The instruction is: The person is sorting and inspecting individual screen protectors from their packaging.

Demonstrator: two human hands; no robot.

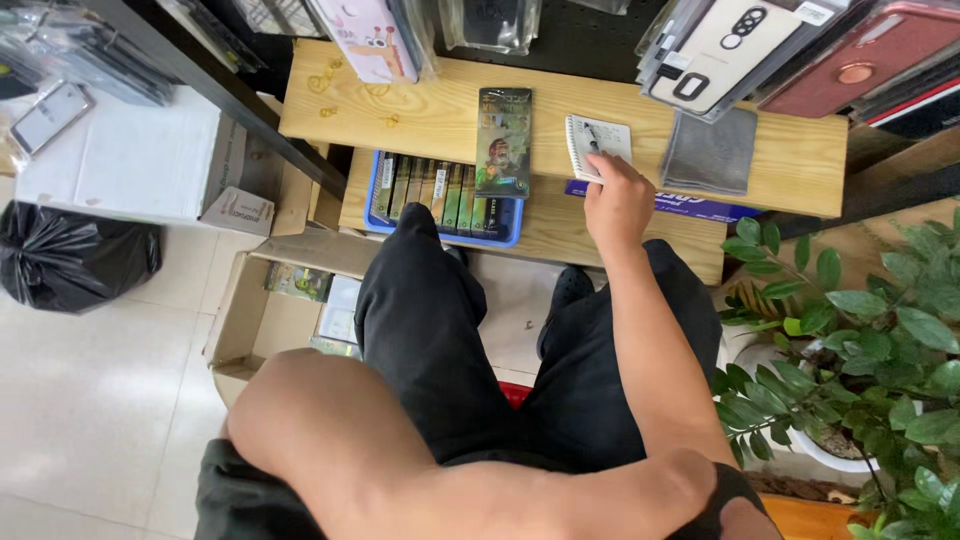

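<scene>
Seemingly seated, the person looks down over black trousers at a two-level wooden shelf. Only one hand shows plainly: the right hand, stretched forward from a bare forearm, rests on the near right corner of a small spiral notepad lying on the upper board. Its fingers curl down over the pad's lower edge, loosely closed rather than spread, though whether they pinch the paper or merely press on it cannot be told. The left hand is out of sight; only the bent bare arm crosses the bottom of the view.

Just right of the notepad, flat on the same board, lies a grey folded cloth. Left of the notepad, a dark slim packet with a printed picture lies across the front edge of the upper board. Below it, on the lower board, a blue tray holds a row of similar packets standing on edge. A blue flat box pokes out under the upper board near the hand.

Phone cases hang above the back edge. An open cardboard box sits on the floor at left, a black rubbish bag farther left, and a potted plant at right.
</scene>
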